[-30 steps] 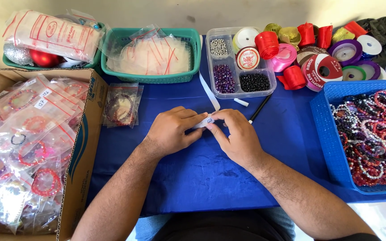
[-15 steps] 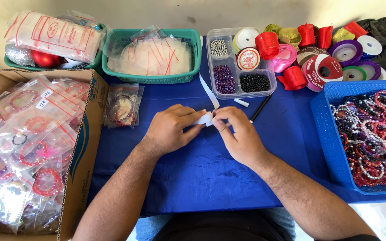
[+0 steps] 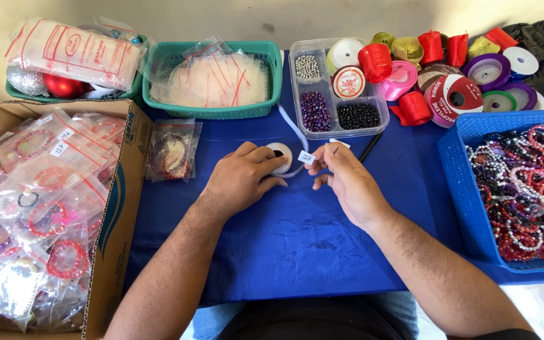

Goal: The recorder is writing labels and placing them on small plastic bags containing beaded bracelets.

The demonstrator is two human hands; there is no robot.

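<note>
We pin the tape roll (image 3: 279, 157) flat with our left hand (image 3: 242, 179) while our right hand (image 3: 346, 182) pinches the label (image 3: 307, 157), best peeled slowly near the roll.

Blue cloth (image 3: 297, 245) as landmark, left hand (image 3: 242, 178) resting on white tape roll (image 3: 280, 157) at its centre, right hand (image 3: 347, 182) just beside, pinching small white label (image 3: 307, 157), bead box (image 3: 338, 88) beyond, cardboard box (image 3: 111, 214) at left edge, blue basket (image 3: 458, 182) at right edge.

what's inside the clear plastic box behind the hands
The clear box shows compartments of silver beads, purple beads and black beads, plus two tape rolls; anything beneath them is hidden.
</note>
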